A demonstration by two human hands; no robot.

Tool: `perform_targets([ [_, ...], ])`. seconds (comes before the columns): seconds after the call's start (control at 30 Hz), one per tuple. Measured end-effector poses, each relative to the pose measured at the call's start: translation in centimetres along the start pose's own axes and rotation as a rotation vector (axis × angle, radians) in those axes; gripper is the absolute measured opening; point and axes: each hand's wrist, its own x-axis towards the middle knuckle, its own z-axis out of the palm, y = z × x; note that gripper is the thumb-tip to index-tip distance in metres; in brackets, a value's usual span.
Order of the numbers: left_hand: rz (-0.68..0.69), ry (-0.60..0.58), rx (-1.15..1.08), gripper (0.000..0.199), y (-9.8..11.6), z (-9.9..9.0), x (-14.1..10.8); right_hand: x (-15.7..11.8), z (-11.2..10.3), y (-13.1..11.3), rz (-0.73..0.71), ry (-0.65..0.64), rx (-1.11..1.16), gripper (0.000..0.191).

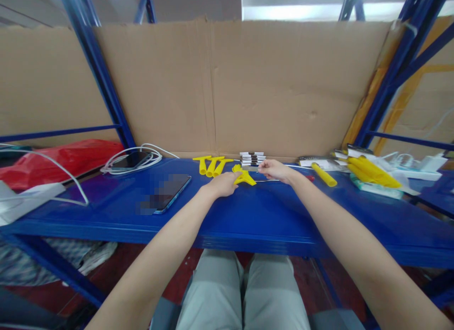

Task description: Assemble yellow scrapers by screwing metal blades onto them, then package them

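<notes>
My left hand [225,184] is closed on a yellow plastic piece [244,177] with a flared end, held low over the blue table [255,216]. Just right of it, my right hand [272,169] has its fingers pinched together; whatever they hold is too small to make out. A screwdriver with a red handle [309,178] lies partly behind my right wrist, its thin shaft pointing left toward the yellow piece. Behind my left hand, several yellow T-shaped pieces [212,167] rest side by side. A small stack of black and white packs [252,158] sits behind my hands.
A phone [172,194] lies at left, with coiled white cable [152,156] and a red bag [81,157] beyond. At right are a yellow tube [324,175], yellow pieces [372,171] on packets and a white power strip [418,172]. Cardboard [255,89] stands behind.
</notes>
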Motion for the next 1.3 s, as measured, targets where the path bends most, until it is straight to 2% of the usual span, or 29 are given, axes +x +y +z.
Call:
perform_targets([
  [0.1,-0.001,0.012,0.008,0.056,-0.1,0.2,0.1,0.3,0.6,0.2,-0.060,0.053,-0.103,0.011],
  [0.27,0.000,0.034,0.024,0.054,-0.2,0.3,0.2,0.2,1.0,0.1,-0.110,-0.089,-0.227,0.025],
  [0.43,-0.003,0.046,0.012,0.055,-0.1,0.1,0.1,0.0,1.2,-0.3,-0.237,-0.130,-0.265,0.030],
  [0.5,-0.008,0.051,0.005,0.058,0.0,0.0,0.0,0.0,1.2,-0.2,-0.224,-0.172,-0.251,0.038],
  [0.63,-0.015,0.049,-0.009,0.064,-0.1,0.1,-0.1,-0.2,1.1,-0.1,-0.111,-0.266,-0.182,0.059],
  [0.7,0.005,0.046,-0.009,0.066,-0.2,0.2,0.0,-0.4,1.0,-0.3,-0.078,-0.288,-0.111,0.062],
  [0.83,0.070,0.052,0.009,0.060,-0.4,0.2,0.1,-0.8,0.9,-0.8,-0.035,-0.300,0.026,0.044],
  [0.93,0.069,0.070,0.016,0.057,-0.3,0.1,0.1,-0.7,0.9,-0.8,-0.043,-0.230,0.081,0.028],
  [1.13,0.073,0.099,0.014,0.057,-0.1,-0.2,0.0,-0.5,0.7,-0.5,-0.042,-0.176,0.100,0.017],
  [1.23,0.068,0.100,0.011,0.056,0.0,-0.3,-0.1,-0.7,0.7,-0.5,-0.023,-0.200,0.122,0.007],
  [1.3,0.070,0.105,0.017,0.056,0.0,-0.3,-0.1,-0.8,0.7,-0.6,-0.022,-0.223,0.112,0.007],
])
